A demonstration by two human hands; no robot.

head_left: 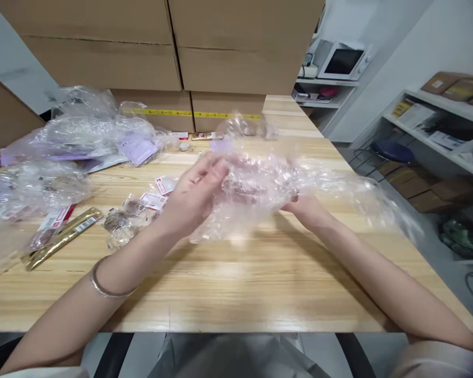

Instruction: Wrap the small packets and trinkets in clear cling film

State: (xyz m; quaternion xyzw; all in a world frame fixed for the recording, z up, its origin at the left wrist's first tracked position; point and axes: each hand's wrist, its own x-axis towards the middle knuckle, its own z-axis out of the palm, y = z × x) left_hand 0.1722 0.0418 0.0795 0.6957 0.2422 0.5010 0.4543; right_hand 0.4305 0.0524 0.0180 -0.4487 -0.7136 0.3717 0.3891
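Both of my hands hold a crumpled sheet of clear plastic wrap [256, 184] above the wooden table. My left hand [199, 194] pinches its left side between thumb and fingers. My right hand [301, 207] is closed under the right side, with its fingers mostly hidden behind the plastic. A loose end of the wrap trails out to the right, smeared by motion. Something pinkish-brown shows dimly inside the folds, too blurred to name. Near my left wrist lie small clear packets [122, 220] with red-and-white labels [153, 200].
A gold sachet [65, 239] lies at the left of the table [205, 294]. Behind it is a heap of clear plastic bags [82, 131] with lilac packets [137, 148]. Cardboard boxes [236, 68] wall off the back. Shelves [437, 131] and a stool [392, 150] stand to the right.
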